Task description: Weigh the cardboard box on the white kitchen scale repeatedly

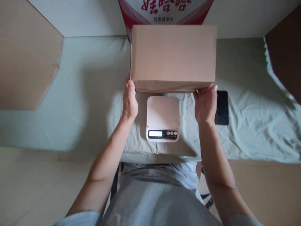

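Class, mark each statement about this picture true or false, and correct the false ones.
1. Both hands hold the cardboard box. True: the left hand and right hand grip its near corners.
2. The box rests on the scale. False: the scale's platform is bare, in front of the box.
3. A dark phone lies beside the right hand. True.
4. The phone's screen is lit. False: it is dark.
5. The cloth under the scale is red. False: it is pale green.

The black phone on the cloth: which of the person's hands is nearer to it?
Right. The right hand grips the cardboard box's near right corner, directly beside the phone. The left hand holds the box's opposite corner, beyond the scale.
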The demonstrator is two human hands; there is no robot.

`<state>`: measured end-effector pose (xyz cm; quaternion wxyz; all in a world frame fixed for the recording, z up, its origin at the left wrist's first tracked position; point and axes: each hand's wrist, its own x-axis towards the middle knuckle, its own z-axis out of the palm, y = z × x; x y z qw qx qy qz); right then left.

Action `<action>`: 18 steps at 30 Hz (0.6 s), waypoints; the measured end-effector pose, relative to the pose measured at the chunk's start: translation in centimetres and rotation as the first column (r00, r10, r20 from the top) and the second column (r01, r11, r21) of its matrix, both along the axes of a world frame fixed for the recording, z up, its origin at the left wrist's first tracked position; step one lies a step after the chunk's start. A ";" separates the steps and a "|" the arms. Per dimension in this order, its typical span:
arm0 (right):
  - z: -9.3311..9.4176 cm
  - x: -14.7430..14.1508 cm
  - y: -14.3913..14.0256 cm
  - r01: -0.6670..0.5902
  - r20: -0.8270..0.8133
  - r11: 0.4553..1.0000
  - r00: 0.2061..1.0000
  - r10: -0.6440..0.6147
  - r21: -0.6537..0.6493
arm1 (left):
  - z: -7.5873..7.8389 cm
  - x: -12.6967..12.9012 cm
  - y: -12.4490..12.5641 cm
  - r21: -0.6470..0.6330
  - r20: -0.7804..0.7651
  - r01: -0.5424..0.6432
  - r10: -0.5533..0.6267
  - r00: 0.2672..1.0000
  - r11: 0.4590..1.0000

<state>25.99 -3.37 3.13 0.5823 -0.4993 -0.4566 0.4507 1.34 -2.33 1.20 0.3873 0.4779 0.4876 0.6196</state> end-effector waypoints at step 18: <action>2.5 -1.2 -11.1 0.056 -0.010 0.998 0.998 -0.056 0.010 | 3.7 -0.3 -11.5 -0.159 0.044 0.007 0.000 0.999 0.987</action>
